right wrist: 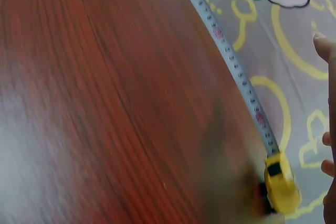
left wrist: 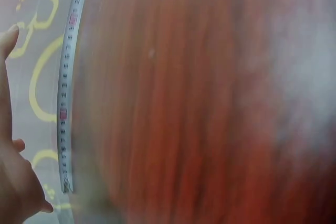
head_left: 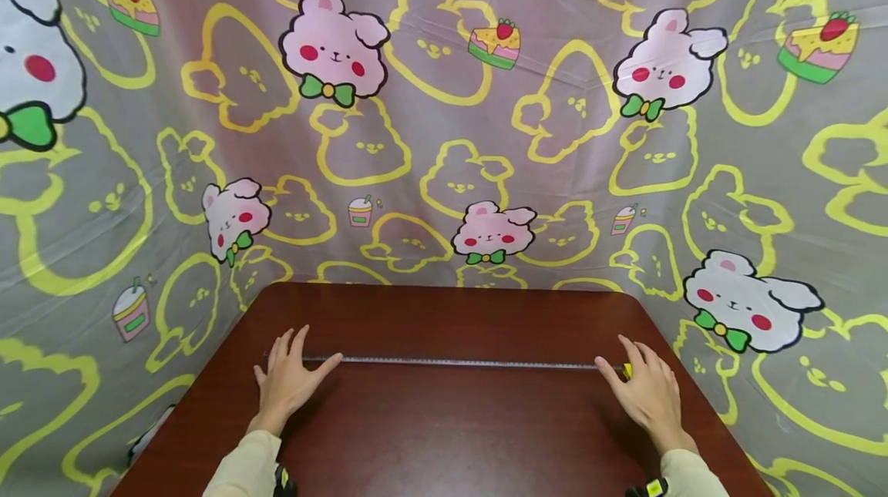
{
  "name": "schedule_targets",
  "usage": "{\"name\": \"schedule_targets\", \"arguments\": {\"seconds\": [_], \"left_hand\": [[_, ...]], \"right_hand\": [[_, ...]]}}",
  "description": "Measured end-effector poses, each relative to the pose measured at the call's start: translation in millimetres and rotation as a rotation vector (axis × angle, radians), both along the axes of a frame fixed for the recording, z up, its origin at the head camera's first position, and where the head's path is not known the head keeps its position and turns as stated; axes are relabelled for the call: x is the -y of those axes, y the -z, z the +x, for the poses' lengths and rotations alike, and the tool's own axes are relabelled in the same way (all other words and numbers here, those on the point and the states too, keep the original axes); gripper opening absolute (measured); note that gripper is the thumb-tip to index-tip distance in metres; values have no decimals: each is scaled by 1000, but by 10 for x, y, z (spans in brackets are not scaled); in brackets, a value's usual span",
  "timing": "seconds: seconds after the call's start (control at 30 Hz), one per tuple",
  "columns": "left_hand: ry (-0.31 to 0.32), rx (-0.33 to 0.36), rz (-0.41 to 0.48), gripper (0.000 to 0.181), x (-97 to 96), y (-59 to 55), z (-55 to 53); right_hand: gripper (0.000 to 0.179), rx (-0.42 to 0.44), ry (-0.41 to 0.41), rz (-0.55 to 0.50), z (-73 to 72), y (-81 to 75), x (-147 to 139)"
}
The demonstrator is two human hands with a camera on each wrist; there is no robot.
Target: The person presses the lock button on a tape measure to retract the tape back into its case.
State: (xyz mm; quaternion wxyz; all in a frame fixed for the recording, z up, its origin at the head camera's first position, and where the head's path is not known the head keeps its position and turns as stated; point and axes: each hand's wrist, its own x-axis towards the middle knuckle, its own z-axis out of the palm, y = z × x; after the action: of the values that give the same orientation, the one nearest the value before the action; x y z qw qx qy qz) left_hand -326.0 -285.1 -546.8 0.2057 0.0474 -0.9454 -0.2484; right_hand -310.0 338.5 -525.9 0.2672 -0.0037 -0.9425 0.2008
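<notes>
A tape measure lies drawn out across the table, its pale blade (head_left: 451,362) running left to right in the head view. My left hand (head_left: 286,381) hovers around the blade's left end with spread fingers. In the left wrist view the blade's hooked end (left wrist: 67,184) is bare, with the hand (left wrist: 18,177) apart from it. At the other end sits the yellow case (right wrist: 283,190), partly hidden behind my right hand (head_left: 648,393) in the head view. That hand's fingers are also spread, and the right wrist view shows a gap between it and the case.
Dark reddish-brown wood makes up the table (head_left: 451,435), with rounded far corners. A grey curtain (head_left: 430,119) printed with yellow outlines and white bunny faces hangs behind it and along both sides. Dark devices (head_left: 647,489) are strapped to both wrists.
</notes>
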Motion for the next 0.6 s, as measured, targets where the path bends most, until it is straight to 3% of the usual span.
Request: {"name": "schedule_targets", "arguments": {"seconds": [0.2, 0.43, 0.6], "left_hand": [[-44, 27, 69, 108, 203, 24, 9], [-72, 168, 172, 116, 392, 71, 14], [-89, 228, 194, 121, 467, 102, 17]], "right_hand": [[77, 72, 66, -24, 20, 51, -175], [80, 128, 135, -53, 71, 154, -321], [82, 152, 156, -63, 86, 233, -394]]}}
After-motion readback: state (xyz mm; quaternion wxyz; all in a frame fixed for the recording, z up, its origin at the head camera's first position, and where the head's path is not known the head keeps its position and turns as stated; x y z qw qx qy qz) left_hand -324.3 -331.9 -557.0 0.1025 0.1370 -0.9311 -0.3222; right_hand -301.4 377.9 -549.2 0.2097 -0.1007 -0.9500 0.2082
